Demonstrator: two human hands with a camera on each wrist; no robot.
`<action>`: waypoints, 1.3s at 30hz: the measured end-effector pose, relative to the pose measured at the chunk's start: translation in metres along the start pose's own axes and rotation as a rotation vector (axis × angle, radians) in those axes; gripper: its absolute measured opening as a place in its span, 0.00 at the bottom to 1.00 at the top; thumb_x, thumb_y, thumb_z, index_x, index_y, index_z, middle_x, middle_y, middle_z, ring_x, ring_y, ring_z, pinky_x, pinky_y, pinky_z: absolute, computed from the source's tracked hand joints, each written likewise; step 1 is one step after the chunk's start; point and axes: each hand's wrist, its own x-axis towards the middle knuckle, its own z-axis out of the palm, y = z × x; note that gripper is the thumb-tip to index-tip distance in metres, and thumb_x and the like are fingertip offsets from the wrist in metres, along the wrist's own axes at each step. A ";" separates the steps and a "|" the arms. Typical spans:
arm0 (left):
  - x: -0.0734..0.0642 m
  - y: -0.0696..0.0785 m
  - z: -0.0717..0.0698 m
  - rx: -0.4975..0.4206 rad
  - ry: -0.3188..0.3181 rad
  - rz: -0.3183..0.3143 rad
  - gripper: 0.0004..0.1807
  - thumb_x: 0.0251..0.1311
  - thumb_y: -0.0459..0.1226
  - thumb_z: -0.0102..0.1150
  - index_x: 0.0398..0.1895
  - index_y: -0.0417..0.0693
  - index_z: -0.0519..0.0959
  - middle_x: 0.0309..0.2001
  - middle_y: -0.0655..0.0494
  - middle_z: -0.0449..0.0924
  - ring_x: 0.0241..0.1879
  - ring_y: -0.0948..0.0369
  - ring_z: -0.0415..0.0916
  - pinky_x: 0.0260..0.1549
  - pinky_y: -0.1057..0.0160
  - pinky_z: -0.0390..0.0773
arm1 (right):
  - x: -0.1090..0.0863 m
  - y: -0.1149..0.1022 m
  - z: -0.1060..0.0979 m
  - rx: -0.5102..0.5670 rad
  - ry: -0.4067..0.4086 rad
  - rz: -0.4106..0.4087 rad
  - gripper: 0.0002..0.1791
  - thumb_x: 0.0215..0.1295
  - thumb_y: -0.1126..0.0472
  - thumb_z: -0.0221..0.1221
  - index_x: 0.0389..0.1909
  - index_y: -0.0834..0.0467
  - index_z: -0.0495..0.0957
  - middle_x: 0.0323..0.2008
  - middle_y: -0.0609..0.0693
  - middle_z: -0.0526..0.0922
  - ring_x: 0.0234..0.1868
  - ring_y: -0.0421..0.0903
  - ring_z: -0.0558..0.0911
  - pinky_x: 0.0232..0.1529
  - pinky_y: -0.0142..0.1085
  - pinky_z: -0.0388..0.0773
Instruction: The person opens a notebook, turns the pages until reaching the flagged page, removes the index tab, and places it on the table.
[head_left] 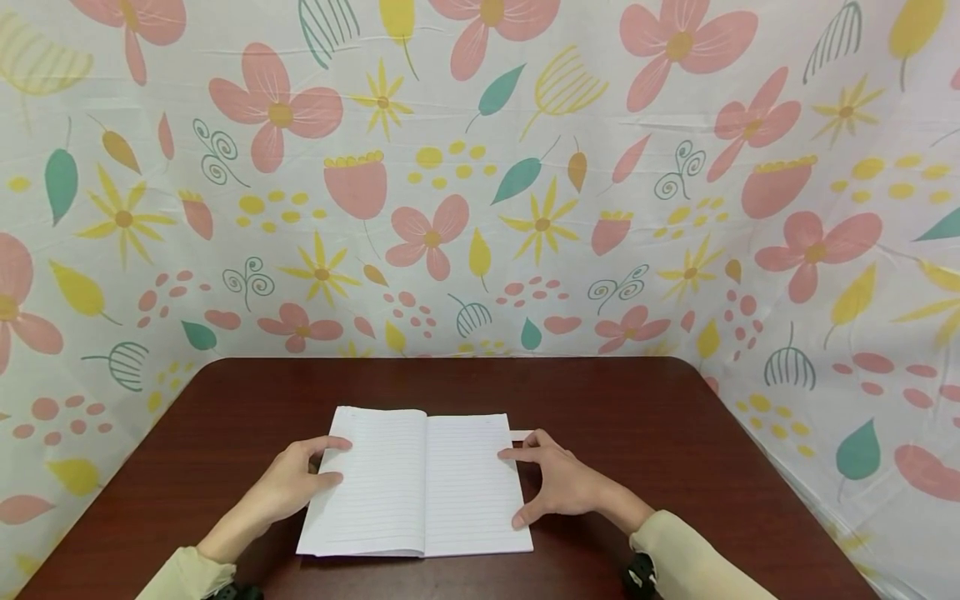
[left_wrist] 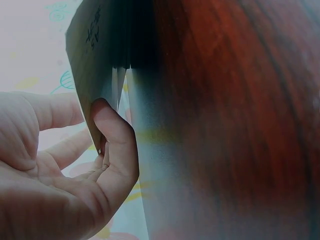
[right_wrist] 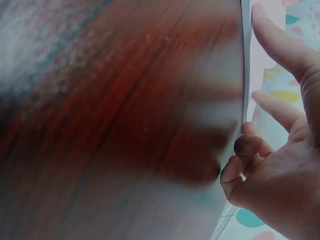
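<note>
White-paged notebook (head_left: 468,492) open on near part of desk (head_left: 600,387), pinched at L edge by left hand (head_left: 288,481) & at R edge by right hand (head_left: 561,479), hands well apart. Could crease or split along fold (head_left: 425,492) if tugged unevenly, imo, or slip w/ a loose R grip. No containers in view, just ruled pgs (head_left: 375,500) in notebook.

Dark red-brown wood-grain table (head_left: 600,392), far corners rounded.
Open notebook with white lined paper pages (head_left: 375,483) at near middle; narrow white strip (head_left: 521,435), partly hidden, beyond its right edge.
</note>
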 end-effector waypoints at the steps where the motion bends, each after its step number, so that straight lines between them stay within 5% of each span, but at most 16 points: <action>1: 0.000 0.000 0.000 -0.002 0.000 0.000 0.22 0.62 0.30 0.71 0.61 0.44 0.83 0.60 0.39 0.79 0.40 0.54 0.72 0.36 0.56 0.76 | 0.000 0.000 0.000 -0.001 0.001 0.001 0.51 0.42 0.47 0.85 0.71 0.54 0.78 0.56 0.53 0.67 0.52 0.55 0.69 0.52 0.53 0.70; 28: 0.001 0.000 0.000 -0.009 0.008 -0.011 0.23 0.62 0.30 0.71 0.61 0.43 0.83 0.56 0.42 0.81 0.37 0.55 0.72 0.34 0.56 0.77 | 0.001 0.001 0.004 -0.017 0.020 0.008 0.47 0.46 0.46 0.84 0.70 0.53 0.79 0.52 0.52 0.69 0.46 0.50 0.70 0.45 0.45 0.71; 39: 0.002 -0.003 0.001 -0.012 0.005 -0.003 0.23 0.62 0.30 0.71 0.61 0.44 0.83 0.57 0.42 0.81 0.37 0.55 0.72 0.34 0.56 0.77 | 0.001 -0.001 0.007 -0.020 0.114 0.087 0.70 0.39 0.41 0.86 0.82 0.56 0.60 0.58 0.57 0.71 0.56 0.54 0.76 0.51 0.53 0.76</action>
